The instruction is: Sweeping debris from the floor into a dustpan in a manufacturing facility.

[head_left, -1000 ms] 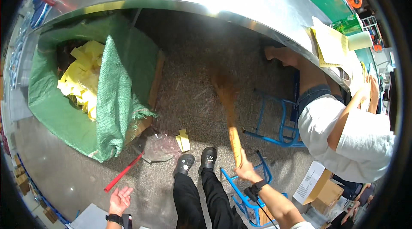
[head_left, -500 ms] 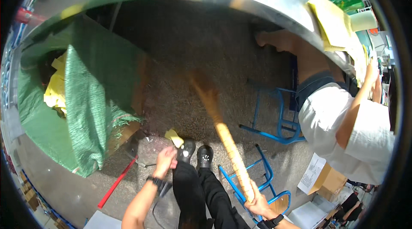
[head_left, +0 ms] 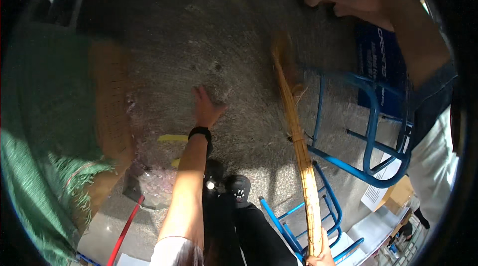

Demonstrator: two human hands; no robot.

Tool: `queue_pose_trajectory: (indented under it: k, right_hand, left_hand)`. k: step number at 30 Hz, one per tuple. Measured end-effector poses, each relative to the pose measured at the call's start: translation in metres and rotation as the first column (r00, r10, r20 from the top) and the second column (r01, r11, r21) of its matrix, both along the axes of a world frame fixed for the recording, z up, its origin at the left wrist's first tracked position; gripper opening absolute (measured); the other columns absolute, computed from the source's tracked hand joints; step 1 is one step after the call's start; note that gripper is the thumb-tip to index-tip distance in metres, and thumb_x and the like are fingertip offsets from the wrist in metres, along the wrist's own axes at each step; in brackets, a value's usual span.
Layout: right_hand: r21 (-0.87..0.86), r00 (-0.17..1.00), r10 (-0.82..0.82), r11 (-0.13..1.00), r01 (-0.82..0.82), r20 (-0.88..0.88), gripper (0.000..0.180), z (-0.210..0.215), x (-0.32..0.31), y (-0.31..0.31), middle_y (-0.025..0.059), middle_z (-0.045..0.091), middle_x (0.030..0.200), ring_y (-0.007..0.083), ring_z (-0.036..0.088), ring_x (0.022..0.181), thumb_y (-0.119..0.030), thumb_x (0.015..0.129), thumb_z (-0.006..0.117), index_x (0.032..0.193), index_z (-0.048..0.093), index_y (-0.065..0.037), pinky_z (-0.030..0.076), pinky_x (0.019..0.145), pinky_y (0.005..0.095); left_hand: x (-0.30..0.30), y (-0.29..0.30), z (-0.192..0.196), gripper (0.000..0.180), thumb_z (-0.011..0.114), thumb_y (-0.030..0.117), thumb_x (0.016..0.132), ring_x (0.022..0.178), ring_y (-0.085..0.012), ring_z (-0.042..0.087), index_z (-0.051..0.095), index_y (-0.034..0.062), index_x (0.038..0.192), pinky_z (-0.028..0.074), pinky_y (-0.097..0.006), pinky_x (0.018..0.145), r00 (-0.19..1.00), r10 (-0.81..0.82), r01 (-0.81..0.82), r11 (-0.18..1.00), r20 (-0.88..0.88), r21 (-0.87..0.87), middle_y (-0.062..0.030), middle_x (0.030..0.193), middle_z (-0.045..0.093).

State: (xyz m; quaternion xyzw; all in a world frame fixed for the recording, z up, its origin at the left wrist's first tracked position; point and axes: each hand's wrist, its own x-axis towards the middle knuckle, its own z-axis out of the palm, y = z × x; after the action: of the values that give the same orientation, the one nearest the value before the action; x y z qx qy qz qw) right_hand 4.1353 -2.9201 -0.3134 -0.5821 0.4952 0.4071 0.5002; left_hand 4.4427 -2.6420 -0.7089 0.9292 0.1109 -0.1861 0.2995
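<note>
The right hand (head_left: 323, 256) grips the lower end of a straw broom (head_left: 298, 141), which slants up across the grey floor (head_left: 199, 32), its bristles just left of a blue metal frame (head_left: 371, 131). The left hand (head_left: 204, 109) reaches out open, fingers spread, above bare floor. A green sack (head_left: 45, 131) bounds the left; another person's leg (head_left: 368, 7) stands at the upper right.

Straw-bound broom (head_left: 298, 136), rough speckled floor (head_left: 199, 32), glossy blue metal stool (head_left: 371, 131)
</note>
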Motion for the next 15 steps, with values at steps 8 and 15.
queue_pose_trajectory:
  k: [8, 15]
  right_hand:
    - [0.016, 0.994, 0.001, 1.000, 0.001, -0.112, 0.090, -0.005, -0.009, -0.001, 0.0112, 0.053, 0.097, 0.0171, 0.055, 0.068, 0.006, 0.067, 0.056, 0.141, 0.006, -0.010, 0.047, 0.054, 0.0258]
    - [-0.012, 0.995, 0.025, 1.000, -0.027, -0.098, 0.092, -0.006, -0.022, -0.002, 0.0072, 0.054, 0.093, 0.0131, 0.054, 0.073, 0.006, 0.066, 0.058, 0.141, 0.007, -0.012, 0.045, 0.056, 0.0217]
  left_hand:
    - [-0.021, -0.024, -0.085, 0.050, 0.057, 0.018, 0.084, 0.087, -0.0337, 0.056, 0.035, -0.0049, 0.122, 0.051, -0.043, 0.069, 0.994, 0.090, -0.088, 0.996, -0.064, 0.026, -0.0224, 0.117, 0.044]
    - [-0.007, -0.051, -0.060, 0.037, 0.053, 0.019, 0.087, 0.082, -0.0311, 0.059, 0.041, -0.0036, 0.112, 0.051, -0.037, 0.068, 0.986, -0.096, 0.122, 0.973, -0.139, 0.197, -0.0230, 0.108, 0.053]
